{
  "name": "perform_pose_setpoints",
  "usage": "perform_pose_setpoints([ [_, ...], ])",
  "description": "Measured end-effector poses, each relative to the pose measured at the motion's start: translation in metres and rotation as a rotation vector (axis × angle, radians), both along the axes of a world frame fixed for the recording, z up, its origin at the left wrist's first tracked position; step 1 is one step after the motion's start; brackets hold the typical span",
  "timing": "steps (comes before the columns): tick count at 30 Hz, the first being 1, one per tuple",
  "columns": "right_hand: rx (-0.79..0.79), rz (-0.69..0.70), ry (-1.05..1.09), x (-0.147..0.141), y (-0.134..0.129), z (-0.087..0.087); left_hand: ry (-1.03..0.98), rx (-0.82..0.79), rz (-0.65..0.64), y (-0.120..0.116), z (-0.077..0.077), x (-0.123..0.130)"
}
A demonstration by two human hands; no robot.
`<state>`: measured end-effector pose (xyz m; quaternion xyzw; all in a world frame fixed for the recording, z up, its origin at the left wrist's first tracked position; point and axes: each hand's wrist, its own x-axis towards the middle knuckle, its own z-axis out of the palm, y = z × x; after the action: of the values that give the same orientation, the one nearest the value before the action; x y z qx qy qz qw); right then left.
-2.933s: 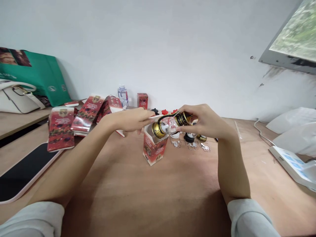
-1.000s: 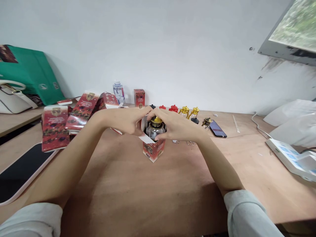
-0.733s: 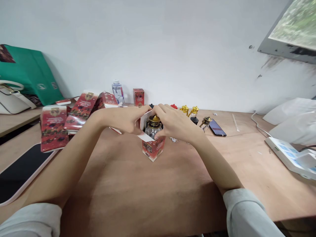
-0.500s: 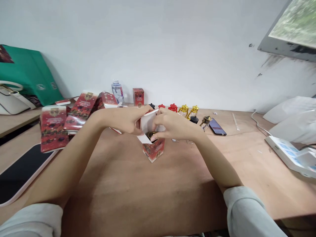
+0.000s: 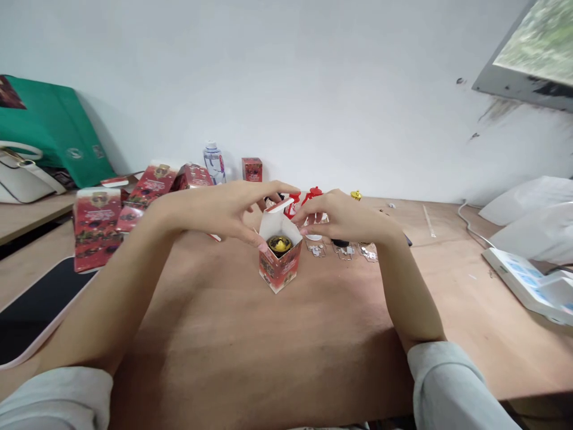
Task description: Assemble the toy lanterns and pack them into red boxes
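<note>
A red printed box [image 5: 278,272] stands upright on the table in front of me, its white-lined top flap raised. Inside it shows the round black and gold top of a lantern [image 5: 280,244]. My left hand [image 5: 233,209] is at the box's left side, fingers apart, the thumb by its left edge. On the other side my right hand [image 5: 331,216] is open too, its fingertips near the box's right edge. Behind the hands stand red lanterns [image 5: 314,192], partly covered by my right hand.
Flat red boxes [image 5: 97,224] lie at the left beside a dark tablet-like object [image 5: 38,304]. A water bottle [image 5: 214,162] and another red box [image 5: 252,169] stand by the wall. Wire handles [image 5: 344,251] lie right of centre; a power strip [image 5: 528,286] is far right.
Both hands have moved apart from the top of the box and opened. The flap now stands up, and the lantern top inside has come into view.
</note>
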<state>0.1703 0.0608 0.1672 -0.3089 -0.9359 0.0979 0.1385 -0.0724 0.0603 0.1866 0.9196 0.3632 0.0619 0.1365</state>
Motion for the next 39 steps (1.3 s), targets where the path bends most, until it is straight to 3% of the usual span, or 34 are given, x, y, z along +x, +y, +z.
perform_pose_setpoints([
  [4, -0.073, 0.091, -0.054, -0.005, 0.001, -0.001, 0.007, 0.044, -0.045, 0.007, -0.01, 0.013],
  [9, -0.115, 0.077, -0.121, -0.006, 0.003, -0.001, -0.032, 0.071, -0.074, 0.016, -0.019, 0.02],
  [15, -0.171, 0.081, -0.023, -0.002, -0.001, -0.001, -0.09, -0.146, -0.123, 0.026, -0.025, 0.017],
  [20, 0.084, 0.03, 0.263, -0.006, -0.002, -0.003, -0.135, -0.453, -0.172, 0.048, -0.046, 0.008],
  [24, 0.307, -0.031, 0.327, -0.007, 0.004, -0.007, -0.214, -0.48, -0.132, 0.044, -0.052, 0.008],
  [28, 0.268, -0.063, 0.298, -0.009, 0.013, -0.013, -0.247, -0.526, -0.159, 0.043, -0.055, 0.009],
  [34, 0.318, -0.211, 0.353, -0.02, 0.022, -0.021, -0.273, -0.64, -0.144, 0.063, -0.07, 0.015],
  [39, 0.291, -0.259, 0.423, -0.021, 0.025, -0.021, -0.263, -0.742, -0.15, 0.061, -0.074, 0.025],
])
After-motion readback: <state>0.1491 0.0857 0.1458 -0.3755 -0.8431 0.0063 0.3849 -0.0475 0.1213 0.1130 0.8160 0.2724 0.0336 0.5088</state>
